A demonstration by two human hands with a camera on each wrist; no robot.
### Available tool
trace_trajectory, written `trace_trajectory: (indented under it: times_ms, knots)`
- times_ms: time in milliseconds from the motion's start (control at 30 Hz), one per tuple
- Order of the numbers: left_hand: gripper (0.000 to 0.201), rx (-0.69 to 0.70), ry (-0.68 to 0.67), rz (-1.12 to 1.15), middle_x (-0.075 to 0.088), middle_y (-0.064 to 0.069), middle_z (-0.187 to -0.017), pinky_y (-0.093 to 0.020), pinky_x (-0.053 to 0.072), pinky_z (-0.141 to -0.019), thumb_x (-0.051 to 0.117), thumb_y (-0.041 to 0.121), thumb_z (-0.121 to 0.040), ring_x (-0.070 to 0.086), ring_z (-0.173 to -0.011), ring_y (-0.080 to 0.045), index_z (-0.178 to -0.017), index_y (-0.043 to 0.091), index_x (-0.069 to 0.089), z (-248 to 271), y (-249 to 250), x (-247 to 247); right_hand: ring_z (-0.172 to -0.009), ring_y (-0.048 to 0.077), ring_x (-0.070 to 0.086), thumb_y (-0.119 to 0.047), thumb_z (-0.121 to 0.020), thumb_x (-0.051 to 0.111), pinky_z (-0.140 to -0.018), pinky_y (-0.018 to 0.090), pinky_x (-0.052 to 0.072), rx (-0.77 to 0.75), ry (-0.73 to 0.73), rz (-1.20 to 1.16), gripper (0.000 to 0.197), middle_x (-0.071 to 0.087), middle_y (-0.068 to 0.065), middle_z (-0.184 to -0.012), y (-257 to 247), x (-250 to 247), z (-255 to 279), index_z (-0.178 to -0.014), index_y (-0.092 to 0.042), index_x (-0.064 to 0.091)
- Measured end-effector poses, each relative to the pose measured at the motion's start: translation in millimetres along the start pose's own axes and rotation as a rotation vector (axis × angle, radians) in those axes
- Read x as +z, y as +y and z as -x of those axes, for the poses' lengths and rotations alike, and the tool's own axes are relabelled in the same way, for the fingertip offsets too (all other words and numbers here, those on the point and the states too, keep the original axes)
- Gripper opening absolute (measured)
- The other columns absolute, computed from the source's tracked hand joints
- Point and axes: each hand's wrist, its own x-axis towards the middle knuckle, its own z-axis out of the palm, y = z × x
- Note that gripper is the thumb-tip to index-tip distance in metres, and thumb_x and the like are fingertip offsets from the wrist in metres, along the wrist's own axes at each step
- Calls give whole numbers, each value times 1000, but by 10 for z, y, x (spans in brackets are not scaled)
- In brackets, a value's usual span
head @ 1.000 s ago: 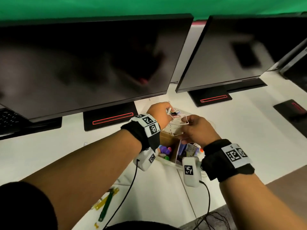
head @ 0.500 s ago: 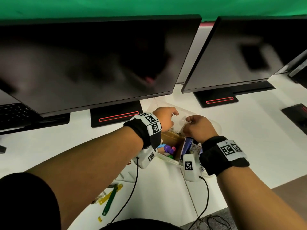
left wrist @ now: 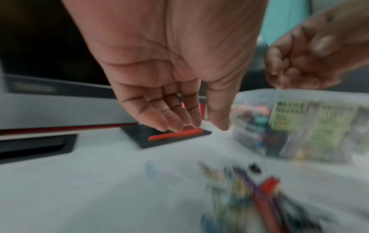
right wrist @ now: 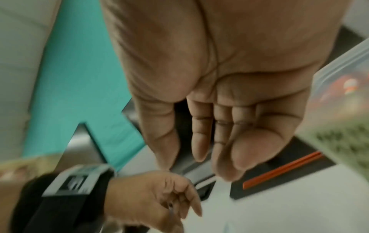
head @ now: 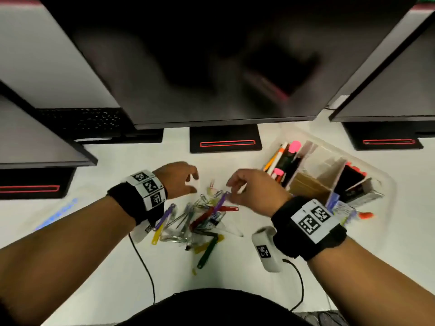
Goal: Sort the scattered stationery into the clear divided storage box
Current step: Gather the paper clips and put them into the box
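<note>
Both hands, left (head: 179, 178) and right (head: 254, 192), are hovering loose and holding nothing over the clips (head: 200, 220) lying mid-worktop left of the box (head: 386, 182), and these light, slippery clips are probably needing fingertip pinches.

Both bare forearms reach forward side by side, each wrist wrapped in a black band, the left hand (head: 177, 178) and right hand (head: 255, 191) held near each other, palms down, fingers (left wrist: 173, 121) loosely curled and holding nothing.
</note>
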Motion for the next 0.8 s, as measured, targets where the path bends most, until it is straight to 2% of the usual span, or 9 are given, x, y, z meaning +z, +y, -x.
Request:
trace_trajectory:
  times_ms: [67, 167, 233, 333, 433, 567, 700, 800]
  knots:
    - [57, -78, -143, -21, 51, -4, -107, -30, 43, -89, 72, 43, -75, 56, -100, -24, -121, 19, 49, 154, -280, 211, -93, 15, 56, -39, -72, 76, -78, 25, 45, -10, -178, 257, 48, 59, 0, -110, 14, 291, -36, -113, -22, 59]
    - [88, -146, -328, -69, 45, -12, -126, -36, 44, -95, 81, 43, -64, 52, -113, -30, -133, 16, 34, 332, -516, 511, -119, 27, 45, -47, -61, 81, -97, 34, 44, 64, -321, 490, 91, 37, 6, -136, 224, 633, -64, -138, -30, 36]
    - [102, -154, -369, -87, 41, -14, -129, -40, 44, -96, 85, 40, -60, 50, -116, -33, -138, 15, 25, 388, -588, 652, -126, 33, 40, -44, -56, 85, -102, 40, 43, 142, -352, 569, 114, 23, 10, -146, 361, 727, -104, -147, -30, 17]
    - [103, -158, -316, -50, 42, -13, -125, -42, 45, -91, 88, 33, -56, 53, -111, -34, -136, 15, 25, 388, -604, 762, -130, 36, 37, -37, -53, 88, -104, 41, 42, 200, -333, 598, 130, 12, 13, -149, 457, 786, -182, -149, -33, 0]
    - [95, -167, -220, 50, 47, -13, -119, -42, 50, -87, 89, 31, -53, 57, -104, -32, -128, 15, 32, 328, -572, 796, -127, 35, 44, -29, -55, 89, -105, 37, 43, 224, -258, 488, 127, 16, 15, -147, 441, 863, -278, -149, -31, 5]
    - [79, -156, -119, 189, 53, -14, -115, -39, 49, -84, 86, 28, -58, 57, -100, -32, -120, 12, 40, 218, -475, 804, -119, 29, 51, -25, -64, 85, -103, 29, 41, 211, -178, 355, 101, 27, 12, -139, 335, 952, -404, -145, -17, 26]
    - [61, -108, -13, 324, 54, -15, -117, -35, 46, -90, 74, 19, -73, 57, -105, -31, -125, 12, 43, 117, -343, 826, -115, 27, 52, -28, -71, 79, -98, 26, 41, 161, -145, 306, 82, 34, 11, -135, 248, 1018, -493, -140, -15, 37]
    - [58, -87, 45, 398, 54, -13, -122, -30, 45, -92, 69, 16, -79, 56, -109, -28, -130, 15, 42, 102, -330, 774, -112, 26, 53, -32, -71, 79, -97, 28, 43, 116, -107, 373, 77, 38, 8, -130, 212, 924, -495, -137, -19, 41]
